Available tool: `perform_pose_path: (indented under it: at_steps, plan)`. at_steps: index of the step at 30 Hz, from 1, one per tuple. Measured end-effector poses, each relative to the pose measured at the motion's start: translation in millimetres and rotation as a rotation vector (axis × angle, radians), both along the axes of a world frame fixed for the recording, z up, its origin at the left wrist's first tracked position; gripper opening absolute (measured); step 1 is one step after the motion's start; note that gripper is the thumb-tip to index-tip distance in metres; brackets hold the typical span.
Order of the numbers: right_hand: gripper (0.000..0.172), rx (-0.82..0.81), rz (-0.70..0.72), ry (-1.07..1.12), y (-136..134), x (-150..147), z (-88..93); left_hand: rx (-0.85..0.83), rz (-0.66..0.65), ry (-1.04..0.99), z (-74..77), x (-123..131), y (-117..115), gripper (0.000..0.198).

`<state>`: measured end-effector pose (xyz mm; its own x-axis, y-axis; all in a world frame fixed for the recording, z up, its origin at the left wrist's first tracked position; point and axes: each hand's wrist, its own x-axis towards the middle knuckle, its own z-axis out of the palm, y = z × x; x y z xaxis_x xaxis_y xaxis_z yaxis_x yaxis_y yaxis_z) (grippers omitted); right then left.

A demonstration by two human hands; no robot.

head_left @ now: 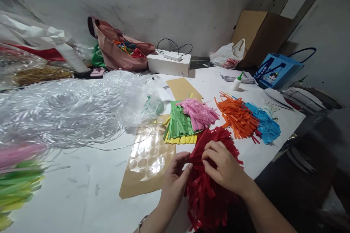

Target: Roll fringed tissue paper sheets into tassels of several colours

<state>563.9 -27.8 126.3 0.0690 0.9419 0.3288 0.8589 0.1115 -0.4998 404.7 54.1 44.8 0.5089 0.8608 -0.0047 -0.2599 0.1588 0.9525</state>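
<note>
A dark red fringed paper tassel [203,200] lies at the near edge of the table, its strips spreading both away from me and toward me. At its gathered middle, my left hand [177,173] pinches the paper between thumb and fingers. My right hand [222,164] is closed on the same red paper just to the right, fingertips bent down into it. Beyond the hands lie a pink fringed tassel [197,113] and a green one [177,122], with yellow fringe [182,139] showing underneath. Orange fringe [237,116] and blue fringe [264,123] lie to the right.
A sheet of round clear stickers [149,156] lies left of my hands. Clear plastic cord [62,109] is heaped at the left. Behind are a white box [169,63], a pink bag [109,49], a glue bottle [236,83] and a blue bag [279,71].
</note>
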Motion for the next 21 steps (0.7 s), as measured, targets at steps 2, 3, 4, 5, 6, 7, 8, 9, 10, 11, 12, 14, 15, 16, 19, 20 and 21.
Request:
perform_pose_path:
  at_steps: [2,3,4,5,6,7,8,9,10,11,12,14,15,16,19,20,21]
  plan:
    - [0.015,0.051,-0.019,0.04,0,-1,0.5,0.015,-0.009,-0.002,2.2,0,-1,0.024]
    - [0.016,0.08,-0.025,0.055,1,-2,0.8,0.024,-0.015,-0.002,3.6,0,-1,0.023]
    - [0.016,0.112,-0.031,0.067,1,-3,1.0,0.034,-0.021,-0.003,4.9,0,-2,0.022]
    - [0.016,0.143,-0.033,0.076,1,-4,1.0,0.046,-0.026,-0.002,6.2,1,-3,0.022]
    - [0.016,0.169,-0.031,0.081,1,-5,0.8,0.059,-0.03,0.0,7.4,1,-3,0.022]
    - [0.016,0.189,-0.023,0.082,1,-7,0.4,0.074,-0.031,0.003,8.3,1,-3,0.022]
    - [0.017,0.204,-0.011,0.077,1,-9,-0.3,0.091,-0.03,0.008,9.0,1,-3,0.023]
    - [0.017,0.218,-0.001,0.064,2,-11,-1.3,0.11,-0.026,0.015,9.5,1,-3,0.022]
    - [0.018,0.234,0.004,0.048,2,-13,-2.5,0.131,-0.022,0.024,9.9,1,-3,0.021]
    - [0.019,0.252,0.002,0.033,2,-15,-3.8,0.153,-0.014,0.034,10.2,0,-2,0.02]
    - [0.02,0.271,-0.006,0.019,2,-16,-5.2,0.176,-0.007,0.046,10.4,0,-2,0.018]
    - [0.023,0.303,-0.01,-0.002,2,-19,-7.3,0.223,0.009,0.067,10.7,-2,-1,0.016]
    - [0.025,0.302,0.008,-0.01,1,-20,-7.8,0.247,0.018,0.076,10.7,-3,0,0.016]
    - [0.027,0.287,0.035,-0.026,0,-21,-7.8,0.271,0.027,0.082,10.6,-4,0,0.015]
    - [0.043,0.179,0.094,-0.135,-3,-26,-6.4,0.341,0.052,0.095,10.2,-6,1,0.015]
    - [0.048,0.139,0.091,-0.18,-4,-27,-6.1,0.363,0.057,0.098,10.2,-6,1,0.015]
    - [0.051,0.11,0.075,-0.218,-5,-29,-6.0,0.386,0.061,0.1,10.4,-6,1,0.015]
